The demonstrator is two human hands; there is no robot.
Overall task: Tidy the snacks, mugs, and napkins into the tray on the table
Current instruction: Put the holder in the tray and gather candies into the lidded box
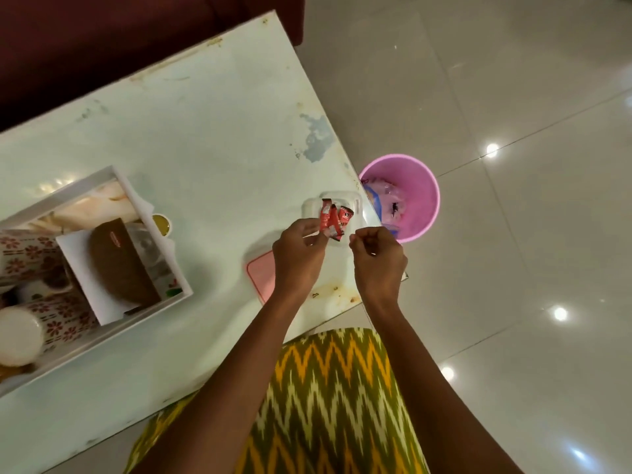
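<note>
My left hand (pixel 299 249) pinches a crumpled red snack wrapper (pixel 333 220) above a white lidded container (pixel 345 200) near the table's right edge. My right hand (pixel 378 256) is beside it with fingers curled shut and nothing visible in them. At the left stands the white tray (pixel 119 176). Inside the tray are floral mugs (pixel 34 254), napkins (pixel 102 203), a brown packet (pixel 119 265) on a white box, and a round white lid (pixel 18 336).
A pink bin (pixel 422 186) holding pink and blue plastic waste stands on the tiled floor by the table's right edge. A pink flat item (pixel 261 275) lies under my left wrist. A small yellow-topped cup (pixel 162 224) sits beside the tray. A dark sofa is behind.
</note>
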